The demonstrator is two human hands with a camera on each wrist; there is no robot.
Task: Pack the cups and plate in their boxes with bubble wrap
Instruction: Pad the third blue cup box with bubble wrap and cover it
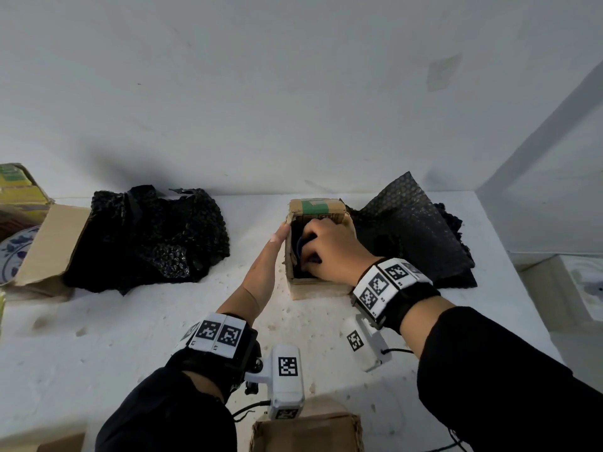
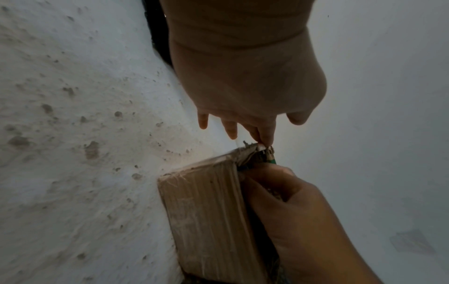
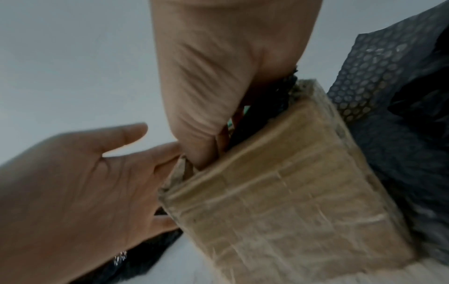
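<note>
The right hand (image 1: 329,249) reaches into the small brown cardboard box (image 1: 318,287), fingers curled on something dark I cannot name, while the flat left hand (image 1: 266,265) steadies its side; next, I think, black bubble wrap (image 1: 414,230) goes on top

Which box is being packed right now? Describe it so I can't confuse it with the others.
On the white table, look between the two heaps of black bubble wrap: the small upright cardboard box with a green label on its far flap. The left hand steadies its side and the right hand reaches into it, unlike the bigger box at the left edge beside the blue-patterned plate.
</note>
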